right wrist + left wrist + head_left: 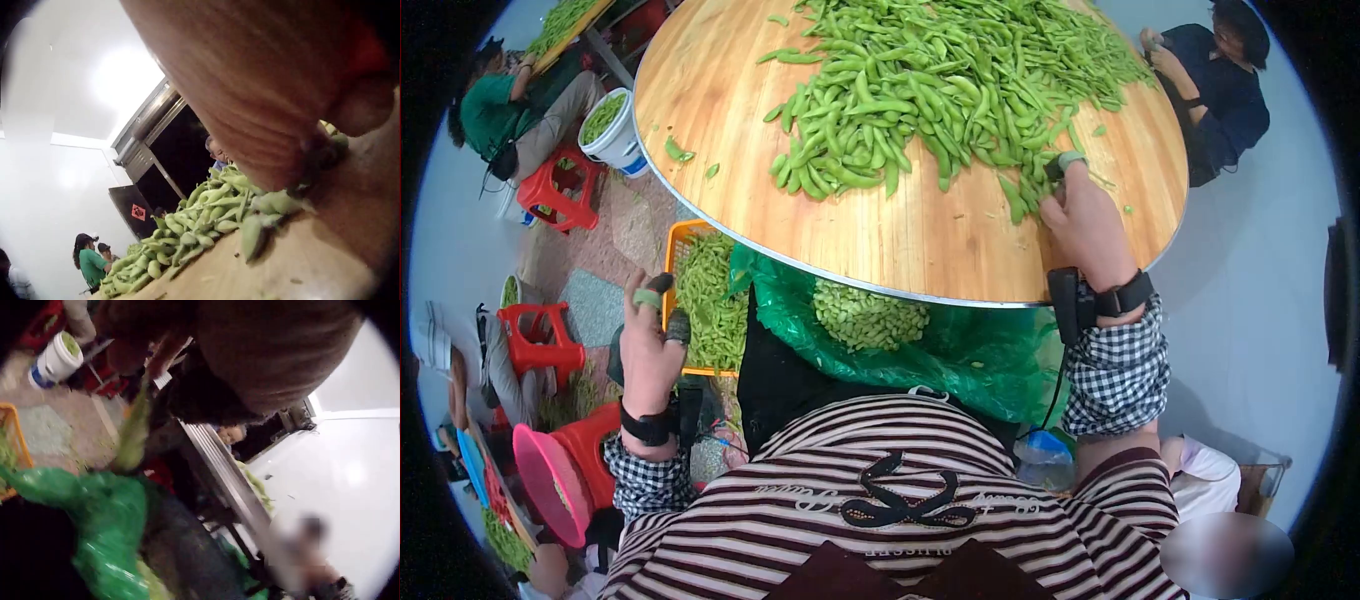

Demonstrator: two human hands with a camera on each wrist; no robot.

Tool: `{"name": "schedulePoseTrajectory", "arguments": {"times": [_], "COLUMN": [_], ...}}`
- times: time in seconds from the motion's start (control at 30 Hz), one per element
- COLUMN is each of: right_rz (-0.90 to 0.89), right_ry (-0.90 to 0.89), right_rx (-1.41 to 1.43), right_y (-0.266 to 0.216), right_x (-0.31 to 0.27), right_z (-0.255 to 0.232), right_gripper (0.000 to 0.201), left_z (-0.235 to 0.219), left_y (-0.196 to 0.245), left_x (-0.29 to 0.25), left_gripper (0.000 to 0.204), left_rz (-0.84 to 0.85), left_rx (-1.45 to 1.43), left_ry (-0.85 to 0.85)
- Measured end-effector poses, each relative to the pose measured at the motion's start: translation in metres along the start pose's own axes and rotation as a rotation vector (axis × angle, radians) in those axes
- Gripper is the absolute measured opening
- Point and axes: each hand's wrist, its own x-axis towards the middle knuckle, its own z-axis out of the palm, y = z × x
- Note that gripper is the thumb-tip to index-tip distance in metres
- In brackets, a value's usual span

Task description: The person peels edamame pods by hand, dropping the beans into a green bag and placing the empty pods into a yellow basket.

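Observation:
A heap of green pods [920, 100] [194, 231] lies on the round wooden tabletop [740, 200]. At the heap's near right edge, the right hand [1090, 220] [250, 94] curls its thumb and index finger round a few pods; the exact contact is partly hidden. The left hand [650, 350] is raised beside the orange basket [670, 270], its fingers apart, with dark coverings and a green band on them. In the left wrist view a blurred green shape [134, 434] hangs by the fingers; whether they touch it is unclear.
Below the table edge, a green plastic bag [790, 310] [112, 531] holds shelled beans [870, 315]. Red stools [560, 190] and a white bucket [615, 150] [59, 359] stand at the left. People sit at both sides.

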Motion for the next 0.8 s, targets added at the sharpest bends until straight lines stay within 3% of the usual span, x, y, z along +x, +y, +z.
{"name": "schedulePoseTrajectory", "arguments": {"times": [0.03, 0.1, 0.13, 0.17, 0.2, 0.23, 0.27, 0.3, 0.33, 0.37, 0.4, 0.43, 0.53, 0.6, 0.67, 0.73, 0.8], "right_rz": [-0.004, -0.058, -0.065, 0.047, 0.163, 0.167, 0.156, 0.167, 0.181, 0.165, 0.163, 0.104, 0.01, 0.178, 0.197, 0.247, 0.273], "right_ry": [-0.006, 0.187, 0.178, 0.108, 0.026, -0.01, -0.033, -0.105, -0.174, -0.167, -0.176, -0.142, -0.037, -0.18, -0.282, -0.493, -0.54], "right_rx": [0.003, 0.096, 0.101, 0.466, 0.832, 1.046, 1.06, 1.143, 1.222, 1.274, 1.28, 1.22, 1.112, 1.16, 1.239, 1.374, 1.42], "right_y": [-0.001, -0.007, -0.021, -0.04, -0.058, -0.071, -0.083, -0.094, -0.104, -0.112, -0.116, -0.118, -0.115, -0.106, -0.101, -0.106, -0.108], "right_x": [-0.002, -0.012, -0.018, -0.025, -0.033, -0.042, -0.05, -0.057, -0.063, -0.069, -0.073, -0.076, -0.081, -0.079, -0.078, -0.078, -0.08], "right_z": [-0.001, -0.007, -0.015, -0.022, -0.023, -0.018, -0.015, -0.014, -0.011, -0.007, -0.002, 0.004, 0.013, 0.005, 0.005, 0.001, 0.003], "right_gripper": [0.024, 0.023, 0.023, 0.022, 0.022, 0.021, 0.021, 0.022, 0.022, 0.024, 0.024, 0.024, 0.021, 0.019, 0.022, 0.023, 0.023], "left_z": [-0.001, -0.002, 0.001, 0.003, 0.001, 0.002, 0.019, 0.032, 0.046, 0.042, 0.042, 0.054, 0.065, 0.069, 0.072, 0.082, 0.083], "left_y": [-0.002, 0.001, 0.014, 0.03, 0.054, 0.081, 0.091, 0.109, 0.128, 0.146, 0.158, 0.163, 0.169, 0.166, 0.161, 0.155, 0.153], "left_x": [-0.001, -0.003, -0.002, -0.001, 0.007, 0.013, 0.017, 0.019, 0.023, 0.029, 0.037, 0.034, 0.029, 0.024, 0.025, 0.022, 0.021], "left_gripper": [0.041, 0.038, 0.035, 0.032, 0.03, 0.03, 0.033, 0.037, 0.044, 0.043, 0.04, 0.03, 0.019, 0.012, 0.018, 0.014, 0.011], "left_rz": [0.003, -0.003, -0.056, -0.109, 0.08, -0.001, 0.077, 0.027, 0.189, -0.009, 0.023, 0.124, 0.064, 0.036, 0.085, 0.141, 0.2], "left_rx": [-0.038, -0.074, -0.378, -0.681, -0.626, -0.861, -1.016, -1.321, -1.356, -1.465, -1.246, -1.368, -1.372, -1.419, -1.362, -1.364, -1.364], "left_ry": [0.027, 0.053, -0.021, -0.09, -0.146, -0.329, -0.442, -0.581, -0.606, -0.862, -0.967, -0.851, -0.818, -0.782, -0.806, -0.757, -0.71]}}
